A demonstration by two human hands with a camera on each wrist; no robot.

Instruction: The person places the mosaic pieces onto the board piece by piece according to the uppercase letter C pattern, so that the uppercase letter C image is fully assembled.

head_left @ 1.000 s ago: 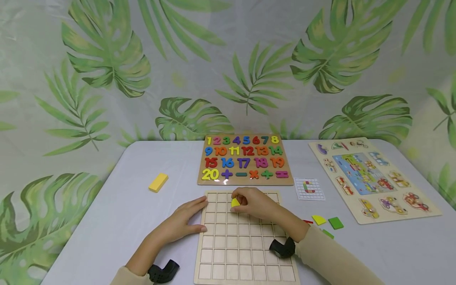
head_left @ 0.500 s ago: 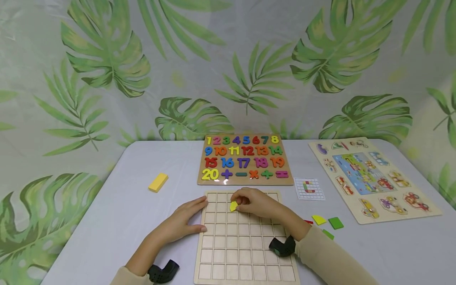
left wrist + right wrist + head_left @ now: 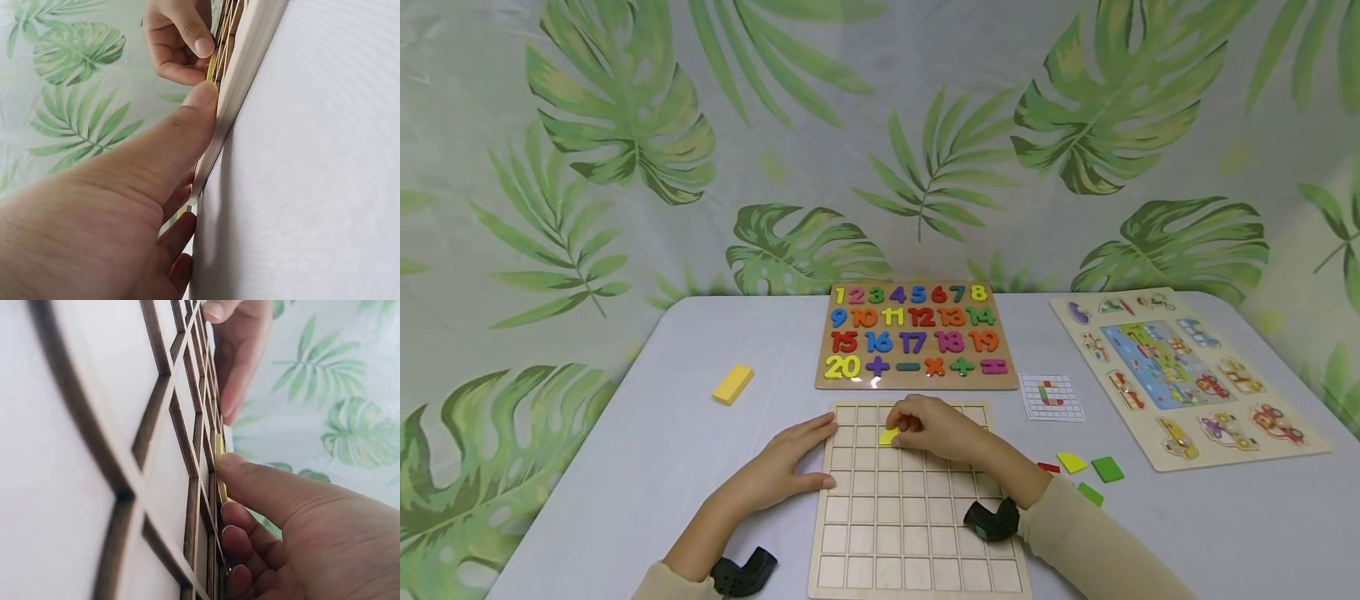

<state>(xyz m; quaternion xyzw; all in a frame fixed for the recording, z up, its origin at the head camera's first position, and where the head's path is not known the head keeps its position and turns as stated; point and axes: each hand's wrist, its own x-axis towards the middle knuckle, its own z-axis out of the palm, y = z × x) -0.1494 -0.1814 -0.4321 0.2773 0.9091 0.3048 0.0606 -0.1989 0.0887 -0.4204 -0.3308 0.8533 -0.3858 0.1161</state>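
Observation:
My right hand (image 3: 936,427) pinches a small flat yellow tile (image 3: 888,436) between thumb and fingers, over the upper rows of a wooden grid board (image 3: 877,508). Part of the tile is hidden by the fingers; a straight-edged corner shows at its lower left. In the right wrist view, the yellow tile (image 3: 220,465) is seen edge-on at the grid ridges, with the thumb against it. My left hand (image 3: 778,471) rests at the board's left edge, fingers extended and thumb tip on the rim. The left wrist view shows that thumb (image 3: 201,97) on the board's side.
Right of the board lie a yellow rounded tile (image 3: 1071,462), green tiles (image 3: 1107,469) and a red piece (image 3: 1048,467). A pattern card (image 3: 1051,398), a number board (image 3: 917,333) and a picture puzzle (image 3: 1180,375) stand behind. A yellow block (image 3: 733,384) lies left.
The yellow tile has turned in my right fingers: a rounded side showed before, and a corner now points lower left. My left hand and the board have stayed in place.

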